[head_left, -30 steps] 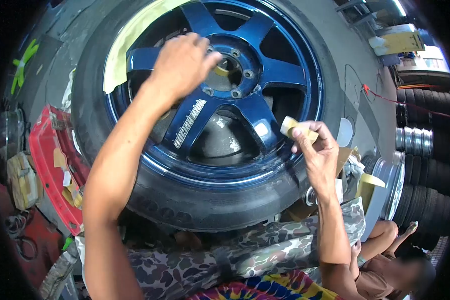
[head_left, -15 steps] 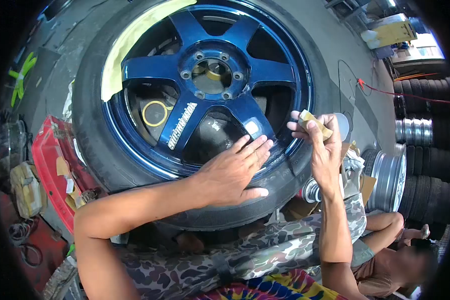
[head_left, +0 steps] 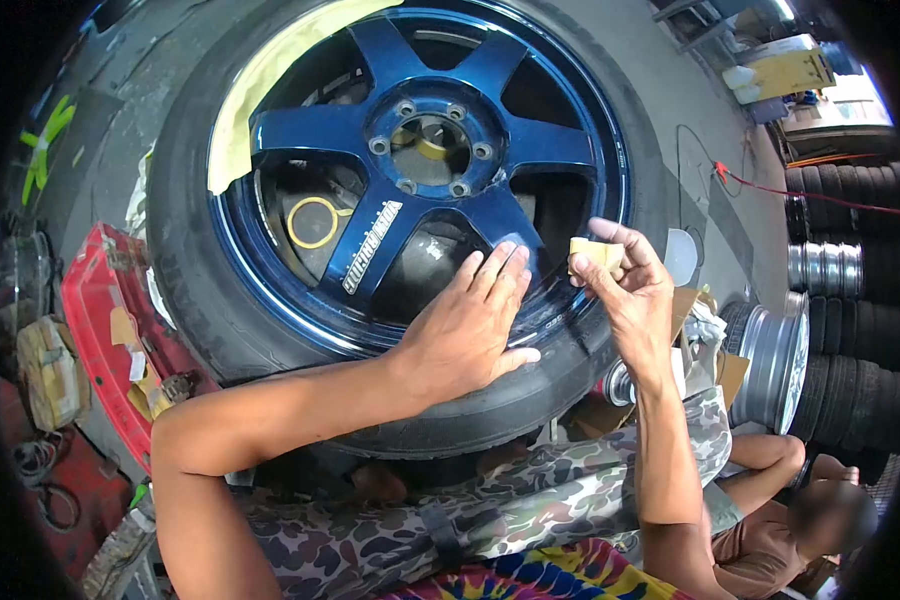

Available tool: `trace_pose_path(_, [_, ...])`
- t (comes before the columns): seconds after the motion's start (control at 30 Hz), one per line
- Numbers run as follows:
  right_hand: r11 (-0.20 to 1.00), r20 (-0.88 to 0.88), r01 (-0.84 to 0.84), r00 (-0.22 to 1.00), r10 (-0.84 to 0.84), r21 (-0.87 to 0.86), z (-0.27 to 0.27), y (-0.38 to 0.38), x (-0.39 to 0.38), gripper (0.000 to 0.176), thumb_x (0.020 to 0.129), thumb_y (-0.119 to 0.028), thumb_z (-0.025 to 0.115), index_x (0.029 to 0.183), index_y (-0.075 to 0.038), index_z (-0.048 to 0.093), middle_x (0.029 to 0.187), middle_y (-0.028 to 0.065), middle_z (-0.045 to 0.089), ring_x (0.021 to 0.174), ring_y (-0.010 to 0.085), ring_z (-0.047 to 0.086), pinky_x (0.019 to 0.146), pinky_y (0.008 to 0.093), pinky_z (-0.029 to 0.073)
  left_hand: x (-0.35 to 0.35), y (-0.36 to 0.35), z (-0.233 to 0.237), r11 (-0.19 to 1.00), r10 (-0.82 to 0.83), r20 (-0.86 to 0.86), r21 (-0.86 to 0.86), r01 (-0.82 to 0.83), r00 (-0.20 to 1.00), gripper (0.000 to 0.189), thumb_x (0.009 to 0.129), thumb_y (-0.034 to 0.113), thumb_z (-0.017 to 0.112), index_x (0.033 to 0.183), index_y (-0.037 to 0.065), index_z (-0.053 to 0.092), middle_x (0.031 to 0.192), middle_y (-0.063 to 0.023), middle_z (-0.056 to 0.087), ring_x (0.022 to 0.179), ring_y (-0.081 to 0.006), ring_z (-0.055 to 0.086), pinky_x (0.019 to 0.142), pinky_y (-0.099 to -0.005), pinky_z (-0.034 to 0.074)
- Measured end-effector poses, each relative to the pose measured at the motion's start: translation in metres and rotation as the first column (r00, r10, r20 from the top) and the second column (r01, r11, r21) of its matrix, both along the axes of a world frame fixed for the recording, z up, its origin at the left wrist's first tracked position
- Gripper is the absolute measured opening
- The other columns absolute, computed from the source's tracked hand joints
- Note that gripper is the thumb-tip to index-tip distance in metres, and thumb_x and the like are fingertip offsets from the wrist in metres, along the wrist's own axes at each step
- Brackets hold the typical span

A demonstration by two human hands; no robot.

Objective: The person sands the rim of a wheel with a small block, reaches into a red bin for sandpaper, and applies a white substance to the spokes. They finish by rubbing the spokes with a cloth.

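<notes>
A blue six-spoke wheel rim (head_left: 315, 130) sits in a black tire (head_left: 195, 265) lying flat before me. My left hand (head_left: 470, 315) is laid palm down over the lower spoke and rim edge, fingers stretched out and holding nothing. To its right, my right hand (head_left: 635, 295) pinches a small folded piece of yellowish sandpaper (head_left: 598, 258) just above the rim's lower right edge. Yellow masking tape (head_left: 250, 95) covers the tire's inner edge at the upper left. Between the spokes, a roll of tape (head_left: 313, 222) shows below.
A red panel (head_left: 100, 310) stands left of the tire. Silver wheels (head_left: 770, 355) and stacked tires (head_left: 850, 330) line the right side. A red cable (head_left: 820, 193) crosses the floor. Another person (head_left: 770, 540) sits at the lower right.
My right hand has moved slightly left and down, bringing the sandpaper closer to the rim. My left hand has slid a little left and up. The other person's head has shifted.
</notes>
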State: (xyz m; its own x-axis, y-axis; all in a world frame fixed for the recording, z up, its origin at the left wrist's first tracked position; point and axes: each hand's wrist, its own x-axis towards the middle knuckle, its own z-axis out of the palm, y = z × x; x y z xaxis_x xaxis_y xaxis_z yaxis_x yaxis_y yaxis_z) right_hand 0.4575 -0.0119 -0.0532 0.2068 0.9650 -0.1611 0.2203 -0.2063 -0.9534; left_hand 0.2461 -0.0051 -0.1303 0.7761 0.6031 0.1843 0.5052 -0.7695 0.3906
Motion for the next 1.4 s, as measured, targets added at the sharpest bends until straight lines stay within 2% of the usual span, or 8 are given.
trace_pose_path(0.17, [0.996,0.144,-0.089,0.986,0.089,-0.006,-0.010,-0.003,0.005,0.024,0.100,-0.008,0.079,0.122,0.000,0.073,0.103,0.0049,0.078,0.088,0.0074,0.070,0.079,0.0251,0.057,-0.006,0.012,0.004,0.957,0.248,-0.004,0.158,-0.244,0.969,0.077,0.100,0.052,0.066,0.148,-0.007,0.056,0.142,-0.0260,0.056,0.137,-0.0382,0.050,0.117,-0.0492,0.039])
trace_pose_path(0.27, [0.991,0.291,-0.131,0.949,0.121,0.016,-0.012,-0.002,-0.005,0.022,0.101,-0.008,0.078,0.120,0.000,0.072,0.102,0.0050,0.078,0.087,0.0072,0.070,0.077,0.0252,0.056,-0.004,0.007,0.016,0.969,0.223,-0.047,-0.093,-0.227,0.974,0.073,0.099,0.049,0.069,0.148,-0.003,0.057,0.120,-0.0180,0.059,0.114,-0.0322,0.056,0.103,-0.0471,0.045])
trace_pose_path(0.43, [0.995,0.265,-0.080,0.962,0.060,0.064,-0.019,-0.001,-0.006,0.018,0.100,-0.009,0.078,0.114,-0.001,0.071,0.093,0.0036,0.074,0.081,0.0073,0.066,0.073,0.0253,0.054,-0.006,-0.004,0.000,0.985,0.167,0.008,0.035,-0.168,0.986,0.076,0.101,0.052,0.065,0.154,-0.002,0.053,0.088,-0.0145,0.065,0.083,-0.0290,0.066,0.073,-0.0418,0.053])
trace_pose_path(0.87, [0.910,0.702,-0.374,0.697,0.148,0.180,-0.025,-0.003,-0.010,0.016,0.090,-0.005,0.082,0.104,0.003,0.078,0.090,0.0097,0.068,0.078,0.0230,0.069,0.075,0.0355,0.057,-0.012,0.017,0.008,0.987,0.013,0.092,-0.159,0.001,0.996,0.054,0.101,0.045,0.070,0.131,0.000,0.071,0.080,-0.0162,0.071,0.071,-0.0313,0.072,0.065,-0.0436,0.057])
trace_pose_path(0.93, [0.888,0.718,-0.415,0.678,0.157,0.197,-0.029,-0.006,-0.010,0.020,0.089,-0.003,0.081,0.108,0.001,0.080,0.098,0.0115,0.069,0.084,0.0250,0.070,0.078,0.0369,0.058,-0.018,0.046,0.018,0.999,0.052,0.108,-0.020,-0.050,0.993,0.033,0.100,0.038,0.072,0.103,0.004,0.075,0.080,-0.0133,0.072,0.073,-0.0313,0.074,0.066,-0.0433,0.058])
trace_pose_path(1.07, [0.854,0.768,-0.467,0.625,0.137,0.228,-0.039,-0.007,-0.018,0.030,0.084,-0.001,0.082,0.114,-0.003,0.080,0.118,0.0112,0.066,0.100,0.0281,0.067,0.085,0.0398,0.057,-0.049,0.105,0.023,0.852,0.206,0.367,0.388,-0.351,0.907,0.032,0.099,0.036,0.074,0.100,0.005,0.077,0.089,-0.0141,0.076,0.084,-0.0323,0.076,0.074,-0.0429,0.060])
trace_pose_path(1.17, [0.752,0.879,-0.640,0.437,0.189,0.156,-0.044,-0.004,-0.019,0.043,0.078,-0.003,0.084,0.120,-0.003,0.077,0.112,0.0087,0.067,0.102,0.0289,0.061,0.088,0.0419,0.052,-0.079,0.148,0.044,0.845,0.458,0.236,0.185,-0.502,0.857,0.035,0.101,0.037,0.072,0.106,0.003,0.080,0.097,-0.0158,0.078,0.089,-0.0366,0.075,0.081,-0.0471,0.058])
trace_pose_path(1.4, [0.786,0.878,-0.610,0.427,0.215,0.104,-0.044,-0.005,-0.025,0.046,0.080,-0.001,0.083,0.125,-0.001,0.074,0.108,0.0102,0.063,0.098,0.0303,0.058,0.087,0.0432,0.050,-0.113,0.188,0.010,0.788,0.557,0.218,0.167,-0.593,0.802,0.041,0.105,0.041,0.066,0.113,0.003,0.080,0.097,-0.0150,0.071,0.087,-0.0349,0.069,0.083,-0.0458,0.053])
